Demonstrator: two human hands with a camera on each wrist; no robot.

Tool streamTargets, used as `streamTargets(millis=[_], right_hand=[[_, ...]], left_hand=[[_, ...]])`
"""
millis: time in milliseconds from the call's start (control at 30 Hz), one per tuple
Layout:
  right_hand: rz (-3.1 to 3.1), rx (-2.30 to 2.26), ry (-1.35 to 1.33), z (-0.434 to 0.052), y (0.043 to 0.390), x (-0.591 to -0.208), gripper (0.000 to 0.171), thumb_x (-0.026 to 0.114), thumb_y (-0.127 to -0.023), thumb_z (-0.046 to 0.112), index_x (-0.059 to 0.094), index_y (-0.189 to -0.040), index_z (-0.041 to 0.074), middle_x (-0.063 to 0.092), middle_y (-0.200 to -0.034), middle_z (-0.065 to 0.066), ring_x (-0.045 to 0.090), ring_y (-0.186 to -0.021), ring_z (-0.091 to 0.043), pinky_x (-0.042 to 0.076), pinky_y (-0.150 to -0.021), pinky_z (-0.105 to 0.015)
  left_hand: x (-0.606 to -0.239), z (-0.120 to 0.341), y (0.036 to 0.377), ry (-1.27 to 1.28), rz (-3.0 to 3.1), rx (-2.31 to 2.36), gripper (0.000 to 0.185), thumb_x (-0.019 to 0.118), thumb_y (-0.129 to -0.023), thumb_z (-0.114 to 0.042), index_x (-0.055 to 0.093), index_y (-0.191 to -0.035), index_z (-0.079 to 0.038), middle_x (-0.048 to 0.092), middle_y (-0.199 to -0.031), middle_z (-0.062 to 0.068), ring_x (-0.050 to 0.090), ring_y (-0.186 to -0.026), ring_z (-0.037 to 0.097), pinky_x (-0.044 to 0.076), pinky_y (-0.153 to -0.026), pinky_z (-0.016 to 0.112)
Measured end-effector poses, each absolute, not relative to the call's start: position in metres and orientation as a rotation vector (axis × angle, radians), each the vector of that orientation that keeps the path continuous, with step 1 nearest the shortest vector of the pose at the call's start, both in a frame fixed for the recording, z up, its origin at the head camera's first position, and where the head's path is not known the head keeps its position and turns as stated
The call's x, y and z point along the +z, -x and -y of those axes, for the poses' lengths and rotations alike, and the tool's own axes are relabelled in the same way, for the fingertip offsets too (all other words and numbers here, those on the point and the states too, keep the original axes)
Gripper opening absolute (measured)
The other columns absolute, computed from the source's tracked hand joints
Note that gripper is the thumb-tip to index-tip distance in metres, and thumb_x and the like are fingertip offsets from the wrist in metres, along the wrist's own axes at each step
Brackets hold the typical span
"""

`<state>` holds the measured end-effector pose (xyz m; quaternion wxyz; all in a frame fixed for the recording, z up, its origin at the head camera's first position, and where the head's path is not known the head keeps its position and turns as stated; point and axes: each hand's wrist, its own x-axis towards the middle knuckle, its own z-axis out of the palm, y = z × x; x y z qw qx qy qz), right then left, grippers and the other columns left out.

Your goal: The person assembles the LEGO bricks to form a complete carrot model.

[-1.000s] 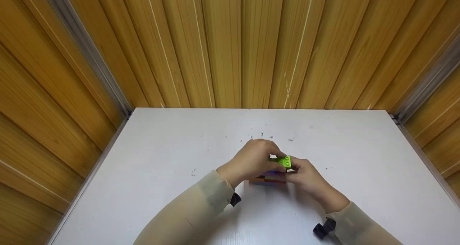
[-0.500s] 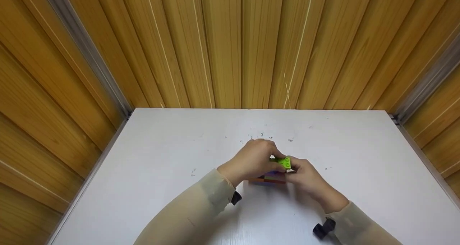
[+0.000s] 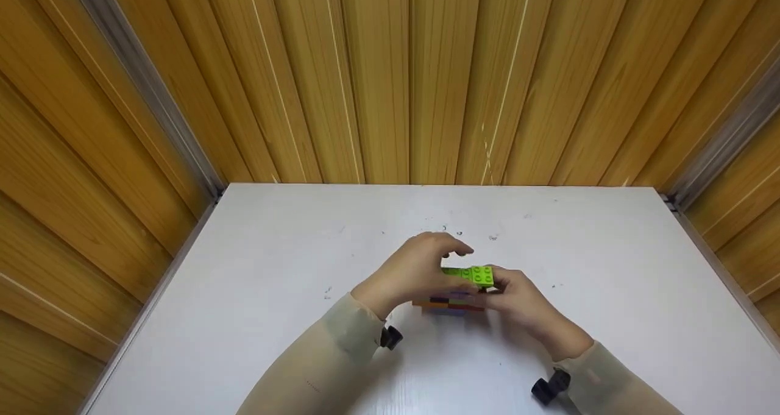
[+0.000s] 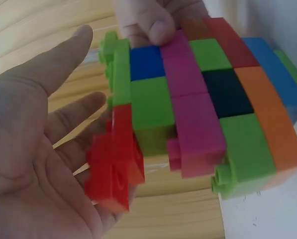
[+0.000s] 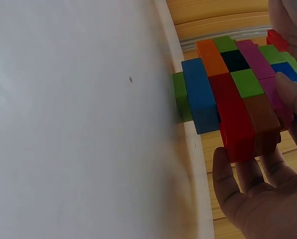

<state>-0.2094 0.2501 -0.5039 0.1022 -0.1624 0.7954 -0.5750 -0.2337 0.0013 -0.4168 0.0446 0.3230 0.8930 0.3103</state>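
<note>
A stack of toy building bricks (image 3: 448, 305) stands on the white table, with bright green bricks (image 3: 482, 275) along its top. In the left wrist view its layers show pink bricks (image 4: 195, 122), an orange brick (image 4: 270, 119) and red bricks (image 4: 111, 172) at one top end. My right hand (image 3: 521, 299) holds the stack's right end, its thumb against one side and fingers along the other, as the right wrist view shows. Around the top left end my left hand (image 3: 411, 272) is spread, thumb and fingers apart, close to the red and green bricks. In the head view it hides part of the stack.
The white table (image 3: 292, 250) has small dark marks behind the hands. Wood-panelled walls (image 3: 378, 80) rise at the back and both sides. A black wrist camera (image 3: 391, 337) sits below the left wrist, another black camera (image 3: 550, 386) below the right.
My left hand has let go of the top bricks, its fingers spreading and the hand shifting slightly left. More green studs now show. My right hand keeps its hold in place.
</note>
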Motion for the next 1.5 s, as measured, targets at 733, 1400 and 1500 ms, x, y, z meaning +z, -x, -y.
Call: streamTargets(millis=[733,1400,1500], right_hand=[[-2.373,-1.572,0.487,-0.26,0.215,-0.502,0.064,0.093,-0.09,0.012,0.068,-0.148,0.0,0.077,-0.143,-0.019,0.074,-0.132,-0.029,0.055,-0.109,-0.02],[-2.337,-1.514,0.475,-0.275,0.227,-0.501,0.056,0.093,-0.089,0.007,0.07,-0.138,-0.003,0.079,-0.138,-0.021,0.078,-0.126,-0.031,0.06,-0.106,-0.023],[-2.343,-1.517,0.456,-0.275,0.225,-0.504,0.057,0.092,-0.089,0.007,0.07,-0.141,-0.002,0.079,-0.139,-0.02,0.079,-0.125,-0.029,0.06,-0.107,-0.023]], left_hand=[[-0.497,0.079,0.252,-0.624,-2.334,1.392,0.067,0.103,-0.084,-0.03,0.075,-0.144,-0.023,0.075,-0.14,-0.004,0.069,-0.121,0.025,0.057,-0.108,0.045],[-0.516,0.08,0.253,-0.551,-2.182,1.533,0.032,0.1,-0.087,-0.013,0.086,-0.113,-0.025,0.086,-0.115,-0.005,0.08,-0.108,0.018,0.065,-0.102,0.032],[-0.518,0.08,0.253,-0.538,-2.186,1.55,0.029,0.097,-0.09,-0.013,0.087,-0.114,-0.025,0.086,-0.116,-0.005,0.08,-0.108,0.017,0.065,-0.102,0.032]])
